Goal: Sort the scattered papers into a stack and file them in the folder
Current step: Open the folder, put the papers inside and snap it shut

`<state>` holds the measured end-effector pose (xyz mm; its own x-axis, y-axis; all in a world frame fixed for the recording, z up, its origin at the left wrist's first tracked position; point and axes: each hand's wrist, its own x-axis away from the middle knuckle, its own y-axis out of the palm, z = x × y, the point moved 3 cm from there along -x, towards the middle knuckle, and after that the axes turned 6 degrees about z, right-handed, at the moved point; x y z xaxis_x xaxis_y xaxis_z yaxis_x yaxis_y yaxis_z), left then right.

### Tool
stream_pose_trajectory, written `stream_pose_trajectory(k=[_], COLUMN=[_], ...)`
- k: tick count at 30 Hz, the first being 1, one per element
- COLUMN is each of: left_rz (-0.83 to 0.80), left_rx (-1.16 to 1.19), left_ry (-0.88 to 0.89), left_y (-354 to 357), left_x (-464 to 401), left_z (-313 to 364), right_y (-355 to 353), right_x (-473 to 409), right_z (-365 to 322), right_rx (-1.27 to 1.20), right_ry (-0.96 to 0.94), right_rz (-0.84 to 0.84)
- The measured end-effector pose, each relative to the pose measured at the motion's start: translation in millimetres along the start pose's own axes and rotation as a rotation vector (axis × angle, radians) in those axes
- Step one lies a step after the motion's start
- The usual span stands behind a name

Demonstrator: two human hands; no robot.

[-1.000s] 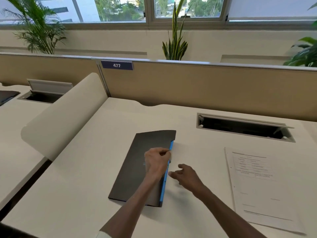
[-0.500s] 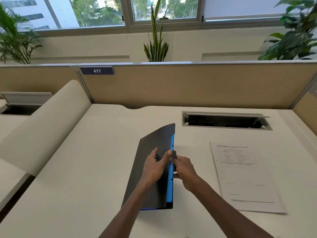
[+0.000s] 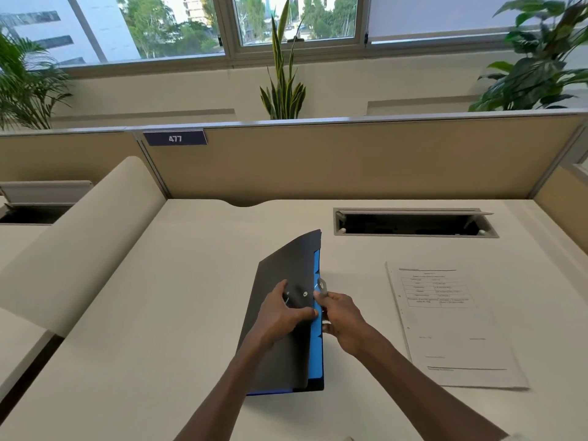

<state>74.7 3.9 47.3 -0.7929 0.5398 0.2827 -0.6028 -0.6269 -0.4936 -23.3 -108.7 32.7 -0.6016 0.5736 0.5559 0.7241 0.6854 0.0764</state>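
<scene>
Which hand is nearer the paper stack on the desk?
Right. The right hand is at the folder's blue right edge, the side facing the paper stack, with bare desk between. The left hand lies on the folder cover, farther away.

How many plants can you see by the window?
3: a palm at far left, a spiky plant in the middle, a leafy plant at far right. More may be outside the frame.
</scene>
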Motion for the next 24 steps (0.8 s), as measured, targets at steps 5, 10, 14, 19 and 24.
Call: stream_pose_trajectory(k=[5, 10, 14, 19, 24], left_rz=[0.07, 0.126, 0.189, 0.201, 0.221], left_rx=[0.033, -0.154, -0.38, -0.457, -0.478], left_ry=[-0.022, 0.043, 0.192, 0.232, 0.265], left_y=[-6, -11, -2, 14, 20], left_x=[3, 12, 23, 25, 27], left_z=[14, 35, 49, 50, 51], right_y=[-12, -31, -44, -57, -72], right_x=[-8, -23, -35, -40, -35], right_z=[6, 26, 38, 40, 36], right_rx=[0.03, 0.134, 0.263, 0.523, 0.524], right_ry=[0.011, 0.039, -0.023, -0.139, -0.171], right_rz=[0.018, 0.093, 0.204, 0.293, 0.391])
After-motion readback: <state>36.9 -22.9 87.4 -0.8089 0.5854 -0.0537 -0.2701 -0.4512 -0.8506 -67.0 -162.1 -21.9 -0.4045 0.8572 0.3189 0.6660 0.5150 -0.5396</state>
